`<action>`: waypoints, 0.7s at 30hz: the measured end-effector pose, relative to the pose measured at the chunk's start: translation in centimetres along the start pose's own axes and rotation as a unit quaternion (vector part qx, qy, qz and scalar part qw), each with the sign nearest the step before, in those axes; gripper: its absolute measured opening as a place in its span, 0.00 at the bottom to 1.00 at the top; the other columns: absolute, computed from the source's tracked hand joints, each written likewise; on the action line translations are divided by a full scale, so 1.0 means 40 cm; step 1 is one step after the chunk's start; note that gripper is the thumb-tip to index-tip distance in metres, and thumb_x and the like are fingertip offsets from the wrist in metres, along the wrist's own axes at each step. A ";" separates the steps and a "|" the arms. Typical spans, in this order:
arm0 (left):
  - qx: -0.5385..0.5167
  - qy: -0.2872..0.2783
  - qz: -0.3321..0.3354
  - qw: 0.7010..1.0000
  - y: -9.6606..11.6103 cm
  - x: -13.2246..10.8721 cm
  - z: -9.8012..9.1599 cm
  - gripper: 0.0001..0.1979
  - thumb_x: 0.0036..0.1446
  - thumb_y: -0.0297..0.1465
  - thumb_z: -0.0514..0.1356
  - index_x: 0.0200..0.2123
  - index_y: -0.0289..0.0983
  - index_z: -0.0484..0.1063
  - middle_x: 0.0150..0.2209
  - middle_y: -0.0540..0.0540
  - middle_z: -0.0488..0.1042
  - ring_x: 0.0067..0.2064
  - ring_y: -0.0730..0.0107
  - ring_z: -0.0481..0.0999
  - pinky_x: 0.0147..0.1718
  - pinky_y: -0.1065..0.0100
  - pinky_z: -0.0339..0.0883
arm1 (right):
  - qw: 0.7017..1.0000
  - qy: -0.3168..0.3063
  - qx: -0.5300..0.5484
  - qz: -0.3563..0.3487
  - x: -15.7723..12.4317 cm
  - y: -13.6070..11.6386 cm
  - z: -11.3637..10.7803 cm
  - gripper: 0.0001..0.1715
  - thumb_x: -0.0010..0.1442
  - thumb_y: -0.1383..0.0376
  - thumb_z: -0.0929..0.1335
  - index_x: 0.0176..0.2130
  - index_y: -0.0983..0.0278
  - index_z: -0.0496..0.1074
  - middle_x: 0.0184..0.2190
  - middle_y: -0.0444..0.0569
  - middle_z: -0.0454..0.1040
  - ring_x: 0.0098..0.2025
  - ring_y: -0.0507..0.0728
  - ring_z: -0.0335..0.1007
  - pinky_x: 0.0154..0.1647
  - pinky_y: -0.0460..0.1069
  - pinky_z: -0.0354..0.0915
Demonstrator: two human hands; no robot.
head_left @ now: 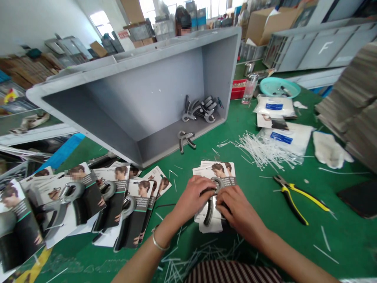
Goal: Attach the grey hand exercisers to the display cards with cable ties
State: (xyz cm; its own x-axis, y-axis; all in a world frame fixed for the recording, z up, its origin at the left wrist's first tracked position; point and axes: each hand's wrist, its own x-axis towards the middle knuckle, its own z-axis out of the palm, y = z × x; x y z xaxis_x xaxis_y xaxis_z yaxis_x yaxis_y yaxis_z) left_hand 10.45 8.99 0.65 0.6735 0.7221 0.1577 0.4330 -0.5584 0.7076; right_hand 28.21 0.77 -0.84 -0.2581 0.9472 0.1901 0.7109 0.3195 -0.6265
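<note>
Both my hands rest on a grey and black hand gripper that lies on a printed backing card on the green table. My left hand curls over the tool's top left, its fingers bent around the handle. My right hand presses on its right side, fingers closed against it. More printed cards lie stacked under the one I am touching.
A row of carded grippers spreads to the left. A tipped grey crate holds loose grippers. White cable ties, yellow pliers, a white glove, bags and a teal bowl lie right. A person stands beyond the crate.
</note>
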 end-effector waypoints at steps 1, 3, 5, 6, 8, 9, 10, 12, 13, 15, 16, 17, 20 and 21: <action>0.003 0.002 0.001 1.000 0.001 -0.008 0.004 0.08 0.60 0.27 0.62 0.43 0.42 0.76 0.42 0.49 0.79 0.48 0.63 0.72 0.51 0.59 0.60 | 1.000 0.007 0.002 0.006 0.009 0.004 0.003 0.04 0.65 0.68 0.66 0.36 0.63 0.69 0.38 0.50 0.72 0.43 0.61 0.65 0.48 0.58 0.63; 0.007 0.013 0.001 1.000 -0.002 -0.021 0.015 0.08 0.61 0.27 0.62 0.43 0.42 0.76 0.41 0.50 0.79 0.47 0.63 0.72 0.51 0.59 0.60 | 1.000 0.022 0.017 0.011 0.023 0.014 0.009 0.03 0.66 0.67 0.66 0.37 0.62 0.70 0.36 0.50 0.72 0.42 0.61 0.65 0.47 0.57 0.63; 0.007 0.027 -0.005 1.000 -0.011 -0.029 0.027 0.06 0.62 0.27 0.61 0.41 0.42 0.76 0.40 0.50 0.79 0.46 0.63 0.72 0.50 0.59 0.60 | 0.998 0.040 0.039 0.016 0.029 0.024 0.016 0.03 0.65 0.66 0.67 0.38 0.61 0.71 0.37 0.49 0.72 0.44 0.60 0.65 0.48 0.57 0.63; 0.007 0.033 -0.009 0.999 -0.015 -0.031 0.032 0.06 0.62 0.27 0.60 0.41 0.42 0.76 0.40 0.49 0.79 0.46 0.63 0.72 0.50 0.59 0.60 | 0.998 0.049 0.048 0.017 0.029 0.029 0.018 0.02 0.65 0.66 0.67 0.38 0.61 0.71 0.39 0.50 0.71 0.45 0.60 0.65 0.49 0.56 0.62; 0.007 0.045 -0.013 0.999 -0.023 -0.032 0.042 0.06 0.62 0.28 0.60 0.41 0.42 0.76 0.40 0.49 0.79 0.46 0.62 0.72 0.50 0.58 0.60 | 0.996 0.059 0.057 0.018 0.028 0.035 0.021 0.03 0.64 0.67 0.68 0.38 0.60 0.73 0.43 0.50 0.71 0.49 0.60 0.64 0.51 0.56 0.61; 0.007 0.051 -0.014 0.999 -0.026 -0.032 0.046 0.06 0.62 0.28 0.60 0.41 0.42 0.76 0.41 0.48 0.79 0.47 0.62 0.72 0.50 0.58 0.60 | 0.996 0.060 0.060 0.017 0.026 0.036 0.021 0.04 0.64 0.68 0.68 0.38 0.59 0.73 0.44 0.50 0.70 0.50 0.60 0.63 0.52 0.57 0.61; 0.006 0.059 -0.014 0.998 -0.028 -0.031 0.049 0.06 0.63 0.28 0.60 0.41 0.42 0.76 0.41 0.48 0.79 0.47 0.62 0.72 0.50 0.58 0.60 | 0.996 0.061 0.066 0.015 0.024 0.036 0.020 0.04 0.64 0.68 0.68 0.39 0.59 0.74 0.45 0.50 0.70 0.50 0.60 0.63 0.53 0.57 0.60; -0.001 0.074 -0.011 0.997 -0.030 -0.030 0.054 0.05 0.63 0.29 0.59 0.41 0.41 0.75 0.40 0.48 0.78 0.46 0.62 0.72 0.50 0.58 0.60 | 0.994 0.067 0.087 0.018 0.020 0.034 0.015 0.05 0.65 0.67 0.67 0.38 0.59 0.74 0.45 0.49 0.71 0.51 0.60 0.63 0.53 0.57 0.59; -0.007 0.079 -0.007 0.997 -0.030 -0.030 0.057 0.05 0.63 0.29 0.59 0.40 0.41 0.75 0.39 0.48 0.78 0.45 0.62 0.72 0.49 0.58 0.60 | 0.992 0.073 0.097 0.023 0.019 0.033 0.013 0.05 0.65 0.67 0.67 0.37 0.59 0.73 0.45 0.49 0.71 0.51 0.60 0.63 0.53 0.57 0.59; -0.020 0.082 0.001 0.996 -0.031 -0.030 0.061 0.05 0.64 0.29 0.58 0.39 0.41 0.75 0.38 0.48 0.78 0.44 0.64 0.73 0.49 0.59 0.61 | 0.990 0.085 0.105 0.036 0.019 0.031 0.008 0.05 0.65 0.66 0.67 0.36 0.58 0.73 0.47 0.49 0.71 0.53 0.61 0.62 0.54 0.58 0.57; -0.026 0.084 0.003 0.996 -0.031 -0.031 0.064 0.05 0.64 0.29 0.58 0.39 0.41 0.75 0.39 0.48 0.78 0.44 0.64 0.73 0.49 0.59 0.61 | 0.990 0.084 0.104 0.040 0.019 0.031 0.007 0.05 0.65 0.65 0.67 0.36 0.58 0.73 0.49 0.49 0.71 0.55 0.61 0.61 0.55 0.59 0.56; -0.034 0.088 0.002 0.996 -0.031 -0.032 0.066 0.06 0.64 0.28 0.58 0.39 0.41 0.76 0.39 0.47 0.77 0.45 0.64 0.73 0.49 0.59 0.62 | 0.991 0.080 0.099 0.043 0.020 0.032 0.006 0.06 0.65 0.65 0.67 0.35 0.58 0.73 0.51 0.49 0.70 0.56 0.62 0.60 0.56 0.59 0.55; -0.068 0.109 -0.028 0.991 -0.031 -0.033 0.075 0.05 0.62 0.28 0.60 0.38 0.41 0.77 0.41 0.45 0.75 0.46 0.63 0.72 0.49 0.60 0.64 | 0.993 0.059 0.086 0.051 0.022 0.037 0.011 0.09 0.66 0.64 0.66 0.34 0.59 0.73 0.54 0.50 0.69 0.59 0.63 0.58 0.56 0.61 0.54; -0.083 0.114 -0.040 0.989 -0.032 -0.032 0.077 0.05 0.61 0.29 0.61 0.38 0.40 0.77 0.41 0.45 0.74 0.47 0.63 0.73 0.49 0.61 0.65 | 0.994 0.054 0.082 0.056 0.022 0.038 0.013 0.09 0.66 0.64 0.66 0.33 0.59 0.74 0.55 0.50 0.68 0.60 0.64 0.58 0.56 0.61 0.54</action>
State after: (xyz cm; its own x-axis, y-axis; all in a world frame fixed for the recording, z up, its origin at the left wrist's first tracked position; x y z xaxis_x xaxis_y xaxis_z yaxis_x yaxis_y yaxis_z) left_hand 10.86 7.52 -2.58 0.4811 0.8448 0.2345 0.3628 -0.4353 0.8239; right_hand 28.72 2.06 -2.00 -0.1062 0.9767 0.1867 0.6135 0.2121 -0.7607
